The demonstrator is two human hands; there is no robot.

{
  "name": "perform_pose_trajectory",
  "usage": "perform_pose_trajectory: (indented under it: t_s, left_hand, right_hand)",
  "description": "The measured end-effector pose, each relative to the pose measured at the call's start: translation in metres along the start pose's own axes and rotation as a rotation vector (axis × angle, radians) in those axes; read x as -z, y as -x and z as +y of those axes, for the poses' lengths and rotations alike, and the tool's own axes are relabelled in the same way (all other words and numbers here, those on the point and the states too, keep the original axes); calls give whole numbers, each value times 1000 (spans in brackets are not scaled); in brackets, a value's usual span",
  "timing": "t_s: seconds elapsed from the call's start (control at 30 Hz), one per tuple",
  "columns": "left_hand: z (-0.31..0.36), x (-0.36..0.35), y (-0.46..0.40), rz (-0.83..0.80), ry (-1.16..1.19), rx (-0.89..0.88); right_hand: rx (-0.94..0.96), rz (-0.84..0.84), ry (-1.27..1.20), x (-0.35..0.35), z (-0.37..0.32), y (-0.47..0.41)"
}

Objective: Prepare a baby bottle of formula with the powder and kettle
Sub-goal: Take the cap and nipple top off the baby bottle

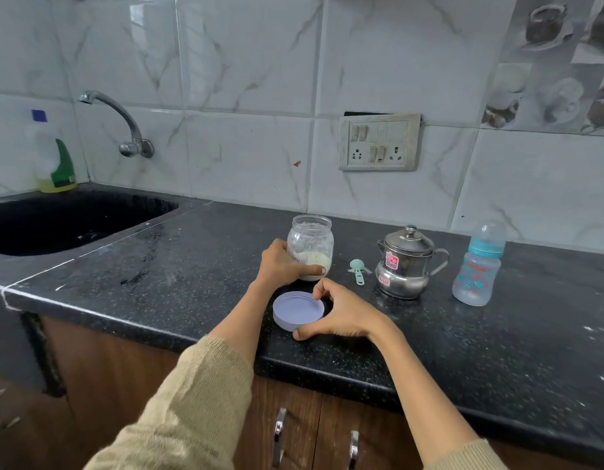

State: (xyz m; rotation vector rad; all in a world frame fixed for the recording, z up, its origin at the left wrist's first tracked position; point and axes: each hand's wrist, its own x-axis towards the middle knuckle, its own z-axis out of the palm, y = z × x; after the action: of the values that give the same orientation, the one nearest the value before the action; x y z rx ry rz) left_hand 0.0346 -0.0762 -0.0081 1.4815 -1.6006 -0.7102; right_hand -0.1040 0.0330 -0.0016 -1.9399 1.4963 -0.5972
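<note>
A clear powder jar (pixel 310 244) stands open on the black counter (pixel 178 266), with pale powder at its bottom. My left hand (pixel 283 264) grips the jar around its lower part. The jar's lilac lid (pixel 295 310) lies on the counter in front of it, and my right hand (pixel 341 313) holds it by the rim between thumb and fingers. To the right lie a small teal scoop (pixel 357 270), a steel kettle (pixel 407 262) with its lid on, and a capped baby bottle (pixel 479 264) with a teal collar.
A dark sink (pixel 56 222) with a wall tap (pixel 121 125) sits at the left, with a dish-soap bottle (pixel 53 157) behind it. A switch and socket plate (pixel 380 142) is on the tiled wall. Cabinet doors with handles (pixel 280 435) lie below the counter edge.
</note>
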Motion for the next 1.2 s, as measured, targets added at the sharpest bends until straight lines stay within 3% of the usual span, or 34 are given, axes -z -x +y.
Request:
perform_pose_trajectory:
  t_s: [0.23,0.47,0.57,0.87,1.07,1.2]
  left_hand:
    - [16,0,19,-5,11,20]
    - [64,-9,60,344,58,-222]
    - [88,-26,85,406,69,-298]
    - [140,-111,141,67,233,-425]
    - [152,-157,144,-161,339,-377]
    - [155,-179,133,-218,314,-333]
  right_hand:
    - [1,-21,-59,7,0,6]
    - [-101,62,-150,54,14,45]
    - [-125,161,-171,76,19,69]
    - [-190,360,-216,125,60,123]
    - [-220,597,-270,147,101,129]
    - [-285,668,-303,153,127,115]
